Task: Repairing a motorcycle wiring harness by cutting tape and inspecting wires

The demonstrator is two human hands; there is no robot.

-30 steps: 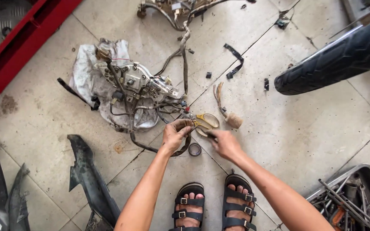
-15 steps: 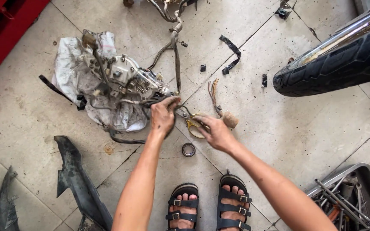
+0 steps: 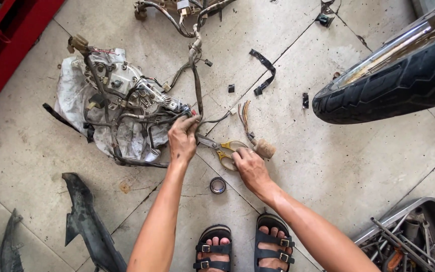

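Note:
My left hand point(image 3: 182, 139) grips a dark wire of the wiring harness point(image 3: 195, 75) where it meets the dirty engine part point(image 3: 122, 100) on a grey cloth. Beside it, my right hand point(image 3: 250, 168) rests on the yellow-handled scissors point(image 3: 223, 149), fingers at the handles; the blades point toward the wire in my left hand. A small roll of black tape point(image 3: 217, 185) lies on the tiled floor between my arms. A cut bundle of coloured wires with a beige plug point(image 3: 264, 148) lies just right of the scissors.
A motorcycle tyre point(image 3: 393, 85) fills the upper right. A grey tray of tools point(image 3: 409, 239) sits at lower right. Black plastic fairing pieces point(image 3: 89, 224) lie at lower left, a red frame point(image 3: 11, 45) at upper left. Black tape scraps point(image 3: 265, 70) litter the floor. My sandalled feet point(image 3: 240, 249) are below.
The view has shifted and my hands sit lower in it. My left hand keeps its hold on the wire; my right hand has settled onto the scissors' handles.

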